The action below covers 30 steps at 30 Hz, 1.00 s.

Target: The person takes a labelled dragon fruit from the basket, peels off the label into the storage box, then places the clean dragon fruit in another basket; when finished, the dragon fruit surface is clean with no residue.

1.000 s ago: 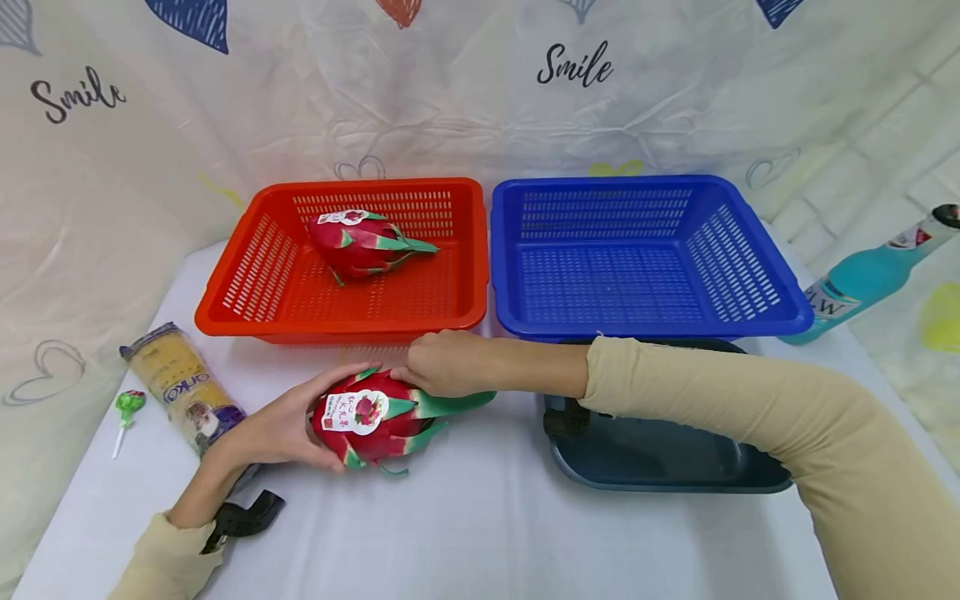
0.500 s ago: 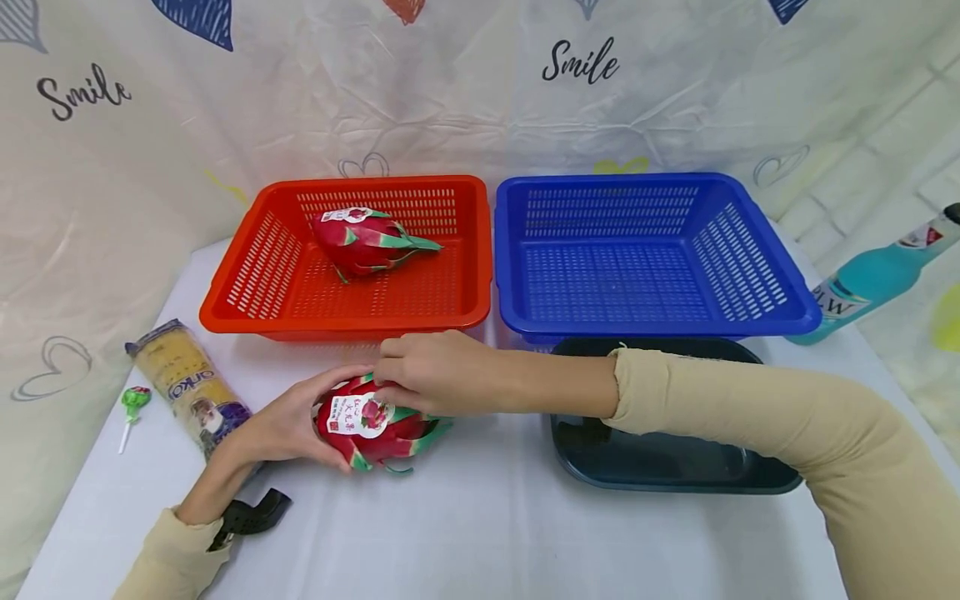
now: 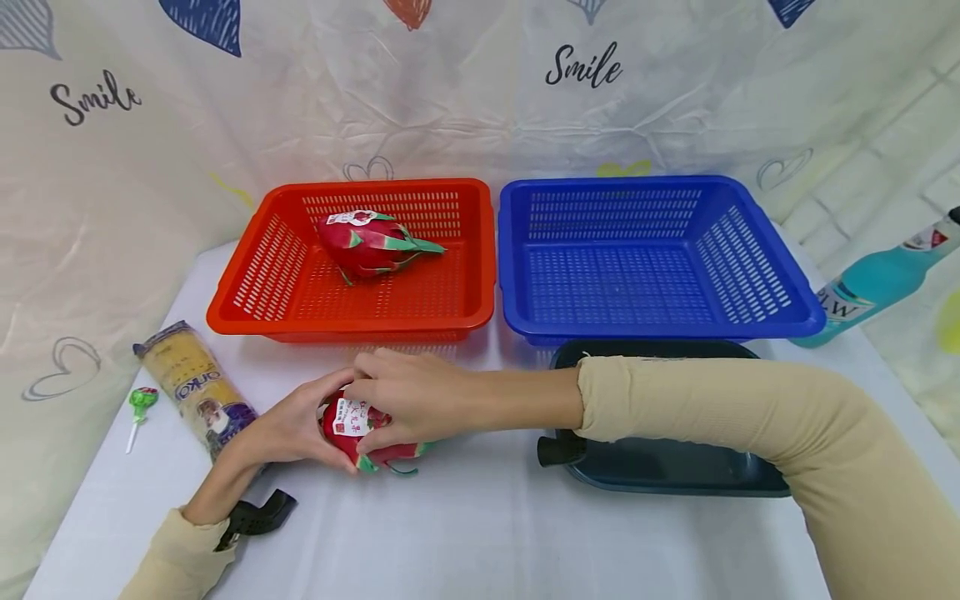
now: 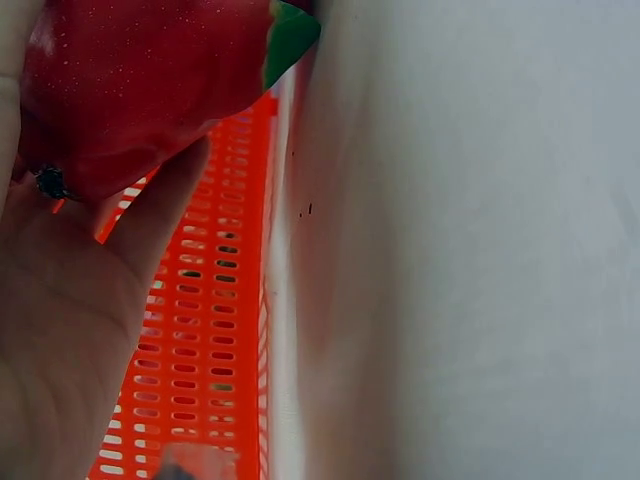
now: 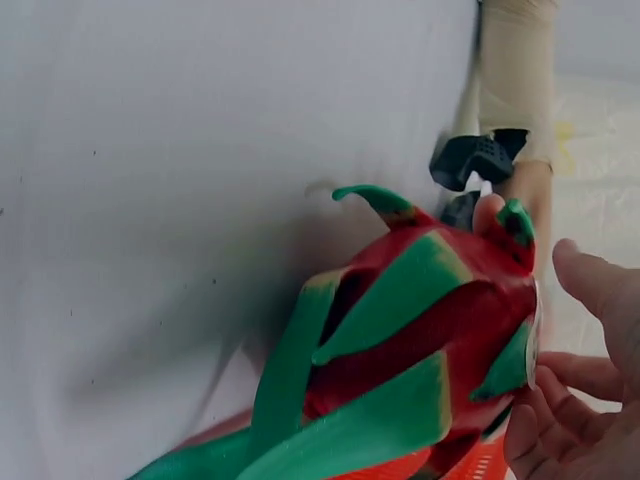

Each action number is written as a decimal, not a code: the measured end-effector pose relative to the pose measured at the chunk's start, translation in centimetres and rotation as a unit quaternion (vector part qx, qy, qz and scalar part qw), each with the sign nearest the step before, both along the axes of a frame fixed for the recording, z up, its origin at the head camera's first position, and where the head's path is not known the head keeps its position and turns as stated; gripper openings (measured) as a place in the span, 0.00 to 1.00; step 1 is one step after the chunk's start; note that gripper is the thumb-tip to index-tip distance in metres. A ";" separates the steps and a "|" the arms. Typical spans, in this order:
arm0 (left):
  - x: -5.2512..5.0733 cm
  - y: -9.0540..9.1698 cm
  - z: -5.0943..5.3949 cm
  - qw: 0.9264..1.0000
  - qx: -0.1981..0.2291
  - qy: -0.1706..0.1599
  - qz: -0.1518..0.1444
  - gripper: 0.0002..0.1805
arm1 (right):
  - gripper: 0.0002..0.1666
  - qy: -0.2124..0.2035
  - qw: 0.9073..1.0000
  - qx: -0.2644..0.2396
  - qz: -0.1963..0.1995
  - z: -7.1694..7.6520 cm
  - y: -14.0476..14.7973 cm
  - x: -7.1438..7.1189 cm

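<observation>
A red dragon fruit (image 3: 384, 457) with green scales and a white label lies on the table in front of the red basket (image 3: 352, 323). My left hand (image 3: 300, 421) grips its left end, thumb in front and fingers behind. Over its top reaches my right hand (image 3: 408, 396), hiding much of the fruit. In the right wrist view, the fingers (image 5: 548, 425) touch the fruit beside the label's edge, while the thumb stands apart from it. The left wrist view shows the fruit's blunt end (image 4: 140, 90) against my left palm. A second dragon fruit (image 3: 367, 246) rests inside the red basket.
A blue basket (image 3: 660, 327) stands right of the red one. Before it sits a dark tray (image 3: 675, 479), partly under my right arm. A noodle-like yellow packet (image 3: 197, 383) and a green lollipop (image 3: 142, 400) lie at left. A turquoise bottle (image 3: 873, 287) is at far right.
My right hand has moved left from the fruit's green tip to over its label, and its fingers have spread. My left hand keeps its grip. The view has shifted slightly.
</observation>
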<state>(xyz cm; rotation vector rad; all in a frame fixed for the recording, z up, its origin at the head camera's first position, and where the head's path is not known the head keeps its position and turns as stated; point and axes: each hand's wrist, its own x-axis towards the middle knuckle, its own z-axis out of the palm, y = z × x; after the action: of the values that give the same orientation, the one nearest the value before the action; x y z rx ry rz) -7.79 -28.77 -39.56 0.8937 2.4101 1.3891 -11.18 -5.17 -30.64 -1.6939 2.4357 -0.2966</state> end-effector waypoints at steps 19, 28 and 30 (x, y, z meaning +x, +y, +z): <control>-0.1 0.1 0.2 1.000 -0.007 0.012 -0.005 0.56 | 0.19 -0.159 0.981 -0.045 -0.105 0.2 -0.1 0.2; -0.1 0.2 0.2 1.000 -0.007 0.004 -0.006 0.55 | 0.16 -0.148 0.979 -0.022 -0.138 0.6 -0.5 0.4; 0.0 0.3 0.2 1.000 -0.006 0.002 -0.006 0.55 | 0.15 -0.153 0.978 -0.022 -0.141 0.5 -0.5 0.4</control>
<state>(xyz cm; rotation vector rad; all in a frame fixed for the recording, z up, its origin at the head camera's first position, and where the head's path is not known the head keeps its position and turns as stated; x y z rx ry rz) -7.80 -28.50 -39.34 0.9078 2.4087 1.3689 -10.74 -5.67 -30.10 -1.2042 2.4404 -0.6019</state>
